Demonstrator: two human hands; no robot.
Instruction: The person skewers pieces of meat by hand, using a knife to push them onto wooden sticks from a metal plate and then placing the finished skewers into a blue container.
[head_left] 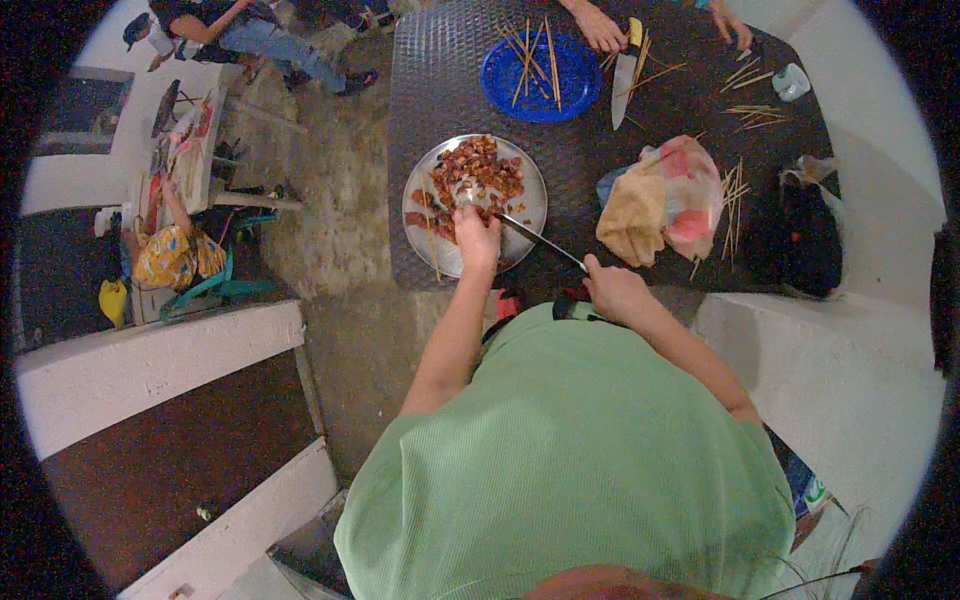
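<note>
A round metal tray [417,160] holds a heap of small cut meat pieces [478,165], with wooden skewers [433,240] along its left side. Over the tray, my left hand [478,238] is closed, its fingers pinching a piece of meat at the near edge of the heap. My right hand [615,290], at the table's near edge, grips the handle of a knife [540,240]. The blade slants up and left over the tray's rim, and its tip is close to my left fingertips. What lies directly under those fingers is partly hidden.
The dark woven-pattern table [440,80] also bears a blue plate [500,85] with skewers, a large yellow-handled knife [624,85], a tan cloth [635,215] beside a plastic bag [690,190], loose skewers [735,210] and a white cup [791,82]. Another person's hand [598,25] is near the large knife.
</note>
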